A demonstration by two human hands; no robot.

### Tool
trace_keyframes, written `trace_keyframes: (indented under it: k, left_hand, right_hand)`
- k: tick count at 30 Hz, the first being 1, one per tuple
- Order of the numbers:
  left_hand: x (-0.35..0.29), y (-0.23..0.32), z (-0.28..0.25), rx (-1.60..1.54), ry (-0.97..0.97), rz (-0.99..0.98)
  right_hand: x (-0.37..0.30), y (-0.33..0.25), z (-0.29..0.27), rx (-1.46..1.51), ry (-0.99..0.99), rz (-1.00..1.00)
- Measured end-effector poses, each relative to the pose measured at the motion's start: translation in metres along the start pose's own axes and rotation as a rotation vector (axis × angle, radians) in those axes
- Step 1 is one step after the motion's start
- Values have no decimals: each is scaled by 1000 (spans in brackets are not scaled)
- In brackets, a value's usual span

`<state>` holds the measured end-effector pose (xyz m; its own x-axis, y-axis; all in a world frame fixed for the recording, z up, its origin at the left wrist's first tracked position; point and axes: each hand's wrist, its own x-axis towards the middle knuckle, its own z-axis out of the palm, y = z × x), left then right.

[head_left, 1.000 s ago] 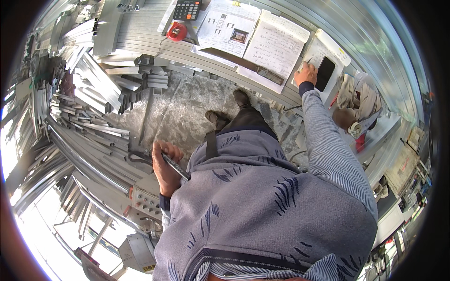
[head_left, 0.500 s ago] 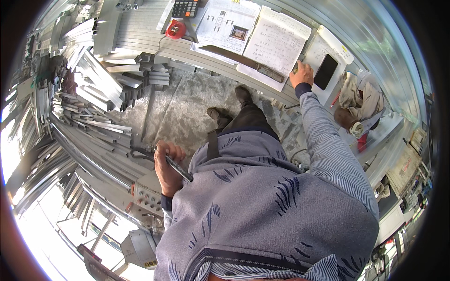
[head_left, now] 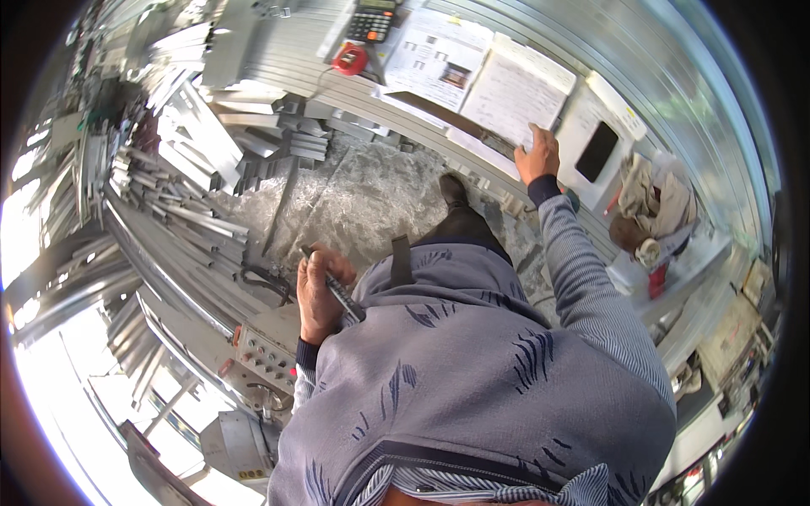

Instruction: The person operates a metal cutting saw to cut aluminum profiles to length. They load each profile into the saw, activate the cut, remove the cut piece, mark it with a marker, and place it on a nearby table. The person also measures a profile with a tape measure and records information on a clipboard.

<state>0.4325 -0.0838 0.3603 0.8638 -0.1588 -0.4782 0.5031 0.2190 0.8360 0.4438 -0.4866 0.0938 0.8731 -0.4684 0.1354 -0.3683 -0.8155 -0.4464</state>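
My left hand point(head_left: 324, 291) is closed round a dark, slim, pen-like tool point(head_left: 344, 298), held slanting beside my waist. Its exact kind does not show clearly. Over the front edge of the bench, my right hand point(head_left: 540, 157) has its index finger stretched out and its thumb apart, with nothing visible between them. The fingertips are at the lower right corner of an open handwritten notebook point(head_left: 516, 88). Close to that hand, the end of a long dark flat strip point(head_left: 447, 112) lies along the paper's lower edge. A small greenish thing point(head_left: 573, 200) peeks out by my right wrist.
A black phone point(head_left: 597, 152) lies on papers to the right, near a bundle of beige cloth point(head_left: 645, 192). Left of the printed drawing point(head_left: 434, 57) are a red tape measure point(head_left: 349, 59) and a calculator point(head_left: 371, 22). Metal profiles point(head_left: 190, 135) crowd the left, above a control panel point(head_left: 261, 354).
My right hand has shifted left along the notebook's edge, and its index finger now reaches out. The left hand keeps its grip on the tool. The whole view has shifted slightly.
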Motion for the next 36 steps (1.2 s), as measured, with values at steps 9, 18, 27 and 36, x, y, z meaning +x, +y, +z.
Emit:
trace_keyframes:
  k: [9, 18, 27, 36]
  left_hand:
    - [-35, -15, -14, 140, 303, 67]
    - [-136, -65, -55, 238, 365, 374]
    - [-251, -131, -102, -13, 691, 282]
    - [-273, -174, -158, -225, 945, 75]
  right_hand:
    - [-46, -209, -84, 1101, -977, -311]
    - [-170, -336, -138, 807, -1187, -1019]
    - [-270, -367, -110, 697, -1446, -1145]
    - [-297, -404, -75, 676, -1444, -1238]
